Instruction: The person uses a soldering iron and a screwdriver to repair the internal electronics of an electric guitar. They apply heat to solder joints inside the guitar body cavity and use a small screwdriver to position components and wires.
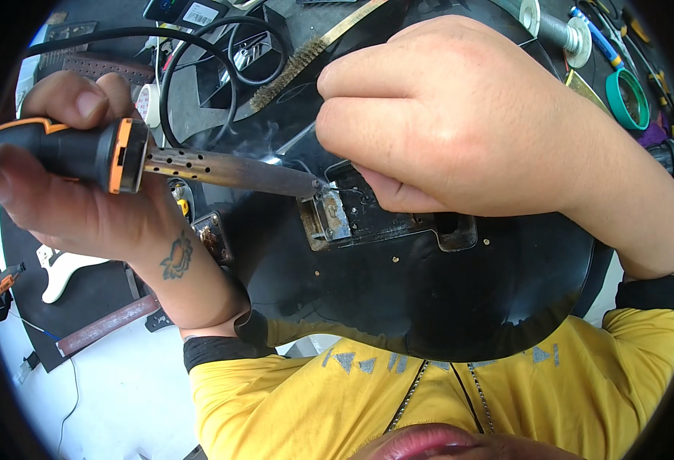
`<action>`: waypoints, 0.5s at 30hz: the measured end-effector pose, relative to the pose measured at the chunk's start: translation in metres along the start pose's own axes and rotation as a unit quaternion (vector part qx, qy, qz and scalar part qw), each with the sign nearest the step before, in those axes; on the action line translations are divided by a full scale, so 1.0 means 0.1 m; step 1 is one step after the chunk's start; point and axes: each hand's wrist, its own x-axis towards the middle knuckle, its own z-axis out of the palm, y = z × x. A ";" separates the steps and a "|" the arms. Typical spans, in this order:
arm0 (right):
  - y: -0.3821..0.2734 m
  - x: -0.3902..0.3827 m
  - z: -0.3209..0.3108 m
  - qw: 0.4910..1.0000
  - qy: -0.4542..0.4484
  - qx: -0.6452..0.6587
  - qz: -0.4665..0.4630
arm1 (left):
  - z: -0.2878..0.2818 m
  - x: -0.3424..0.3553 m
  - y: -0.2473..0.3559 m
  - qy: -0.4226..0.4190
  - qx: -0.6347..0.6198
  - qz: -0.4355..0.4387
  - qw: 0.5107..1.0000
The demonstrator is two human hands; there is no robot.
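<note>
My left hand (pixel 84 169) grips the black and orange handle of a soldering iron (pixel 230 170). The iron's tip touches a dull metal block (pixel 332 213) in a recessed cavity, and thin smoke rises beside it. The cavity is in a glossy black body (pixel 429 299), shaped like an electric guitar's. Over the cavity's right part, my right hand (pixel 437 115) is closed with fingers pressed together; what they hold is hidden. A thin dark wire (pixel 345 188) runs near the iron's tip. A slim shiny metal shaft (pixel 297 139) shows beside my right fingers.
A brush (pixel 291 70) with brown bristles lies beyond the iron, near a looped black cable (pixel 167 84). At the far right are a spool of silvery wire (pixel 563 34), a green tape roll (pixel 627 100) and several hand tools. A white curved piece (pixel 65 268) lies at the left.
</note>
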 end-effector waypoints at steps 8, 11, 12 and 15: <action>0.14 -0.11 0.24 0.995 0.084 0.016 -0.044 | 0.00 0.01 0.00 -0.011 0.007 0.001 1.000; 0.14 -0.12 0.24 0.996 0.080 0.015 -0.043 | -0.01 0.01 0.01 -0.011 0.014 -0.003 1.000; 0.14 -0.12 0.23 0.996 0.082 0.012 -0.043 | 0.00 0.01 0.01 -0.011 0.014 -0.003 1.000; 0.12 -0.11 0.22 0.996 0.082 0.025 -0.036 | 0.00 0.01 0.01 -0.009 0.009 0.001 1.000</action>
